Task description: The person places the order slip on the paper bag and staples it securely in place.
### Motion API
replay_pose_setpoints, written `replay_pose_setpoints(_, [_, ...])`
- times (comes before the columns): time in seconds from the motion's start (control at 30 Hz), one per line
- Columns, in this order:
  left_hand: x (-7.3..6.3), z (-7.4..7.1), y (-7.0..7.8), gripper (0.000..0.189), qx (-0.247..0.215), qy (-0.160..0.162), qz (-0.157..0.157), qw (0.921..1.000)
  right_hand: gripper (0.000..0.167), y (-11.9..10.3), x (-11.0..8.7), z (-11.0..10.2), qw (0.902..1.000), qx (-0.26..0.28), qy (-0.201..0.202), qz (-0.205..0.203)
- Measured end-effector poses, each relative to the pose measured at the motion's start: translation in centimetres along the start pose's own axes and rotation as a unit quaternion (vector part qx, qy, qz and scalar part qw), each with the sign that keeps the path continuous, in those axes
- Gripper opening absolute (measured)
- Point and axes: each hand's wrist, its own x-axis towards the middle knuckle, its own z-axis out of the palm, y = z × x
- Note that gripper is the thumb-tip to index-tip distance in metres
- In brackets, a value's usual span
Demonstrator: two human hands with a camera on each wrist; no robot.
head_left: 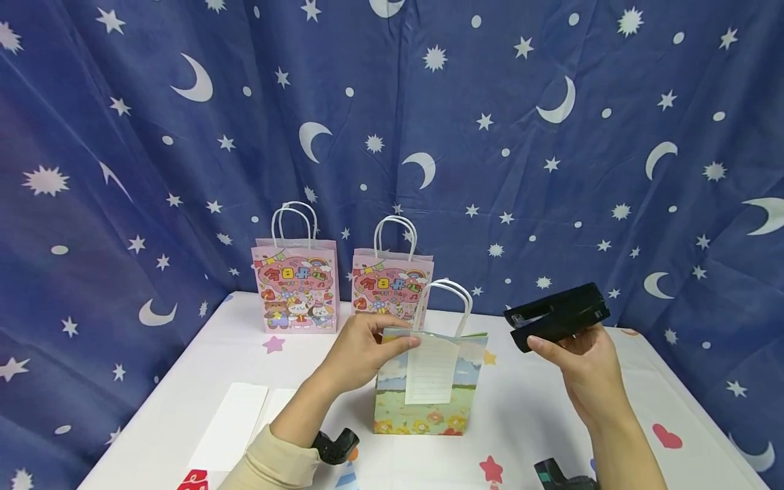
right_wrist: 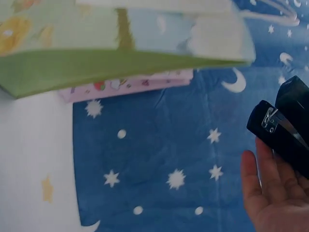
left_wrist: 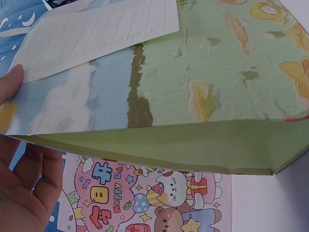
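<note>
A small paper gift bag (head_left: 392, 408) with a painted sky and flower meadow stands upright on the table. My left hand (head_left: 361, 350) pinches its top left edge, the thumb pressing a white lined card (head_left: 431, 374) against the front. In the left wrist view the card (left_wrist: 106, 34) lies over the bag (left_wrist: 183, 87), with the thumb at its corner. To the right, raised above the table, my right hand (head_left: 591, 367) holds a black stapler (head_left: 560, 313) whose jaws stand apart. The right wrist view shows the stapler (right_wrist: 294, 101) away from the bag (right_wrist: 145, 38).
Two pink cartoon gift bags, one at the left (head_left: 294, 289) and one (head_left: 392, 272) partly behind the meadow bag, stand at the back. White cards (head_left: 229, 425) lie at the front left. A blue star-and-moon curtain (head_left: 465, 170) hangs behind the white patterned table (head_left: 520, 422).
</note>
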Motion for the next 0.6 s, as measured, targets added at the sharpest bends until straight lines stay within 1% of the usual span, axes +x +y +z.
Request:
replay_pose_setpoints(0.07, [-0.1,-0.1,-0.1,0.020,0.001,0.001,0.001,1.0000,0.064,-0.5,-0.2,0.5,0.9998,0.000,-0.007,-0.017])
replay_pose_setpoints(0.2, [-0.2,-0.2,-0.1,0.020,0.000,0.002,0.000,1.0000,0.075,-1.3,-0.8,1.4,0.9980,0.011,-0.024,-0.058])
replay_pose_setpoints(0.27, [-0.3,-0.2,-0.2,0.020,0.000,0.002,-0.002,1.0000,0.079,-1.7,-1.1,1.8,0.9956,0.020,-0.042,-0.082])
replay_pose_setpoints(0.37, [-0.4,-0.2,-0.2,0.020,-0.002,0.002,-0.004,1.0000,0.078,-2.1,-1.6,2.7,0.9916,0.023,-0.070,-0.106])
replay_pose_setpoints(0.43, [-0.3,-0.2,-0.2,0.021,-0.002,0.000,-0.003,1.0000,0.078,-2.4,-1.8,3.3,0.9881,0.016,-0.091,-0.122])
replay_pose_setpoints(0.6, [-0.1,-0.1,0.0,0.021,0.001,0.000,0.003,1.0000,0.087,-2.6,-1.8,4.7,0.9811,-0.031,-0.115,-0.153])
